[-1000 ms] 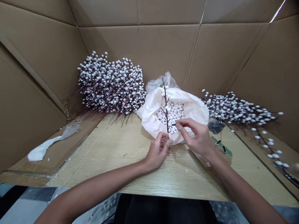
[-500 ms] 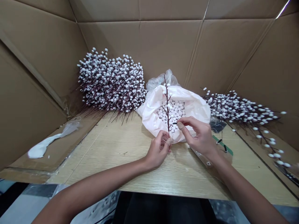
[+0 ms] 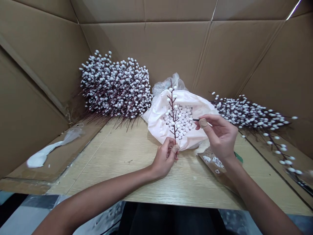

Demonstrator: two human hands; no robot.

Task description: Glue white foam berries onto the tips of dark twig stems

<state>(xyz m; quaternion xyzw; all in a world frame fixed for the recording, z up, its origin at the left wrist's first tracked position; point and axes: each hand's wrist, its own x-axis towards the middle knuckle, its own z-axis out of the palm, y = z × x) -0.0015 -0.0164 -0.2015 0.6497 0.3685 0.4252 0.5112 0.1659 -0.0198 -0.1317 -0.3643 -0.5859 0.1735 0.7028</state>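
Note:
My left hand (image 3: pixel 166 157) pinches the lower end of a dark brown artificial berry stem (image 3: pixel 174 114), which stands upright in front of the bag. White berries sit on several of its side twigs; other twigs are bare. To the right of the stem, my right hand (image 3: pixel 217 133) holds a thin dark stick (image 3: pixel 196 119) between thumb and fingertips, its tip pointing left over the bag. Whether a berry is on that tip cannot be told against the white balls behind. The open white plastic bag (image 3: pixel 156 125) holds many loose white foam balls (image 3: pixel 184 122).
Finished-looking berry stems (image 3: pixel 117 88) are heaped at the back left, with another pile (image 3: pixel 249 111) at the right. A cardboard piece smeared with white paste (image 3: pixel 216 163) lies under my right forearm. A white-filled plastic pouch (image 3: pixel 39 158) rests at left. Cardboard walls (image 3: pixel 176 49) surround the table.
My right hand has moved right and slightly up, away from the stem, with the stick still in it. My left hand keeps its grip; the stem has turned slightly. The pasted cardboard shows more.

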